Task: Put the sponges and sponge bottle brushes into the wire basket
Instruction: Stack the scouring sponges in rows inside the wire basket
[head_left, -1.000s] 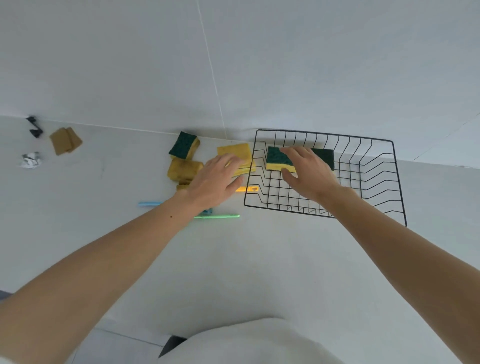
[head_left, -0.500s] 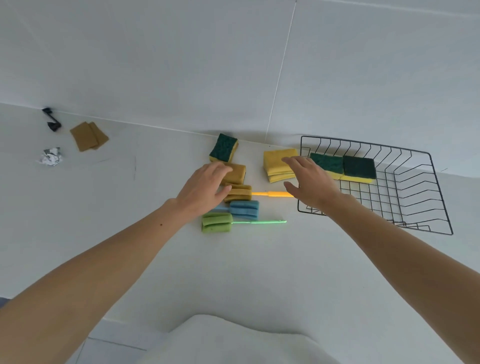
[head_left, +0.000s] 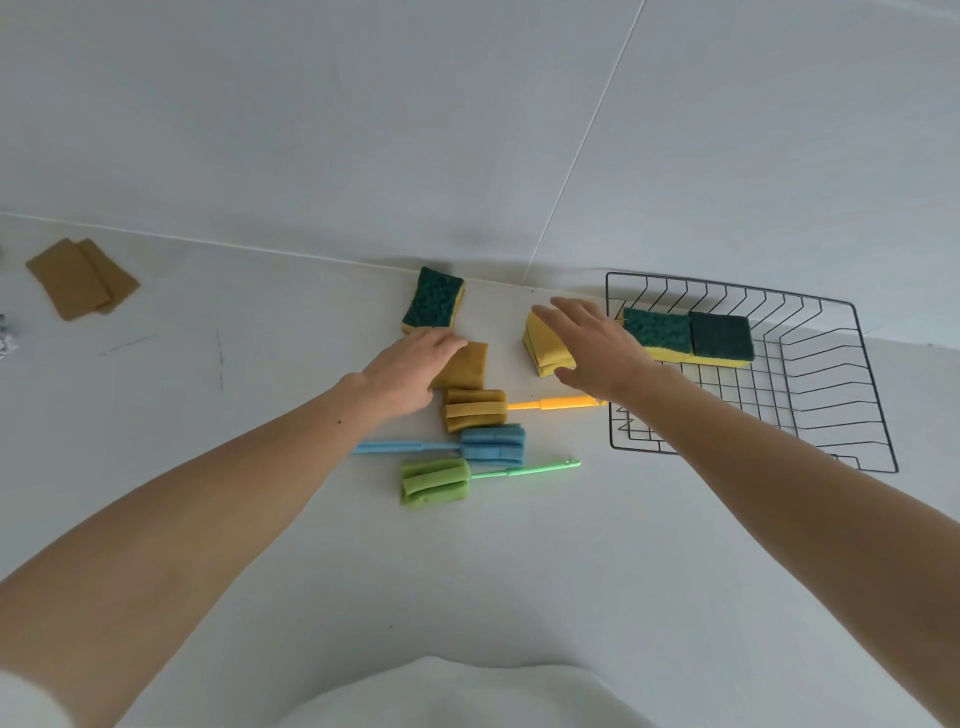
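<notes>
head view, hands (head_left: 410, 371) over sponges (head_left: 548, 345)

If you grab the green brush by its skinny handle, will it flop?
Probably a bit. The green brush has a thin handle and a fat sponge head, so the head may droop. It looks light. The ridged head likely won't roll.
</notes>
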